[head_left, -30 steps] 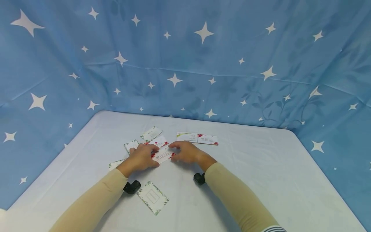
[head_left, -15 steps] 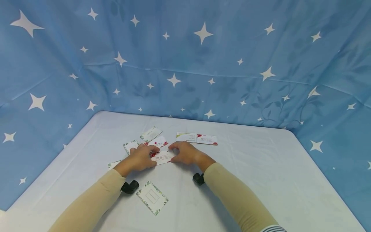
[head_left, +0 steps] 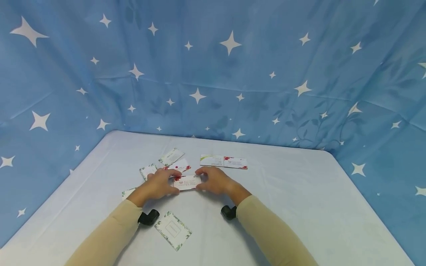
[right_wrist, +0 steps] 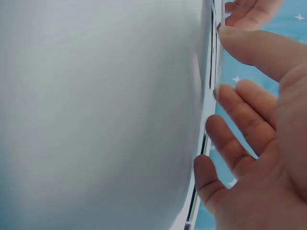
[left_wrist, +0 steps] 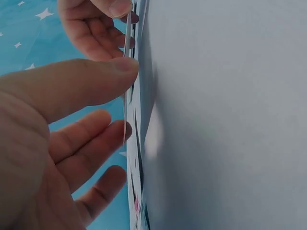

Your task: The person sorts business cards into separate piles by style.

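Note:
Both hands hold a white business card with red flowers and small print (head_left: pixel 187 182) by its two short ends, just above the white table. At its left end, the left hand (head_left: pixel 162 184) pinches it between thumb and fingers. The right hand (head_left: pixel 216 181) pinches the opposite end in the same way. Seen from the left wrist, the card (left_wrist: pixel 127 43) is edge-on, a thin strip under the thumb. In the right wrist view the right thumb (right_wrist: pixel 240 40) meets the card's edge. Just behind the left fingers lies another red-flowered card (head_left: pixel 181 165).
Leaf-bordered cards lie around the left hand: one behind (head_left: pixel 171 156), one beside it (head_left: pixel 147 170), one partly under the forearm (head_left: pixel 127 192). A larger leaf-bordered card (head_left: pixel 173 229) lies nearer. Farther back, a yellow-green striped card (head_left: pixel 211 160) adjoins a red-flowered one (head_left: pixel 235 162).
Between the hands, the held card has turned from a slant to nearly level with the table's back edge. The right hand's fingers have shifted slightly along its end. The head view has tilted slightly upward.

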{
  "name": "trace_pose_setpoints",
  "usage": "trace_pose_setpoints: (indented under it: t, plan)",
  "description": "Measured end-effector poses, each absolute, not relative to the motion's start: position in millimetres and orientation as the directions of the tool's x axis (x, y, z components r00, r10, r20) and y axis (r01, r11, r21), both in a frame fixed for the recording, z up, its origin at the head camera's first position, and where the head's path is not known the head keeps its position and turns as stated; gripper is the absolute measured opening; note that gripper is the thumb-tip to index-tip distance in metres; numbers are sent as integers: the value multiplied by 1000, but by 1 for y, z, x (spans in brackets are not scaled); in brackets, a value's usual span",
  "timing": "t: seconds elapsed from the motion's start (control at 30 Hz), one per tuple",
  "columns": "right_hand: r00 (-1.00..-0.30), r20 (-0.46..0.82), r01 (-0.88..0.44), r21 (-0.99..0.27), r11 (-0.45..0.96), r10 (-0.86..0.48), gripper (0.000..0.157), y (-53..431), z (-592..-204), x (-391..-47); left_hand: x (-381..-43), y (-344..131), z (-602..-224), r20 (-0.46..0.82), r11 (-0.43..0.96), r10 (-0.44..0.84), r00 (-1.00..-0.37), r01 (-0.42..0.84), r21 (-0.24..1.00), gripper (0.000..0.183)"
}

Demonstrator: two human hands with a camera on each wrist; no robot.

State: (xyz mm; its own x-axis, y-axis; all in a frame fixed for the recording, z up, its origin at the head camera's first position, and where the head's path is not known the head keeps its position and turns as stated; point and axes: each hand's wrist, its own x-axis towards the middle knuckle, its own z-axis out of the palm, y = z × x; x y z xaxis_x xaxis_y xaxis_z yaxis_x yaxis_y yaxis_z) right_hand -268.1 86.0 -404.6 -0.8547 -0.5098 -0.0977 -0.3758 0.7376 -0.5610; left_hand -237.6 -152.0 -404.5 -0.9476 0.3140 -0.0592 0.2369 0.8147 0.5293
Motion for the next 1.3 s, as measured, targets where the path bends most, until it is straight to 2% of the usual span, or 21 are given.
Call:
trace_pose_setpoints:
  t: [0.37, 0.6, 0.83, 1.3]
  plan:
    - [-880, -87, -333, -590, 736, -468, 60, 106, -394, -257, -237, -149, -395, 3, 769, 333, -943, 273, 578, 47]
    - [-919, -20, -300, -609, 734, -393, 55, 125, -388, -250, -244, -137, -392, 27, 749, 335, -942, 284, 599, 57]
    - [-947, 7, -259, -607, 751, -321, 55, 157, -377, -259, -266, -109, -384, 78, 740, 364, -928, 339, 581, 58]
    - [-974, -17, -183, -525, 831, -225, 54, 220, -375, -284, -318, -28, -385, 43, 778, 425, -904, 389, 494, 53]
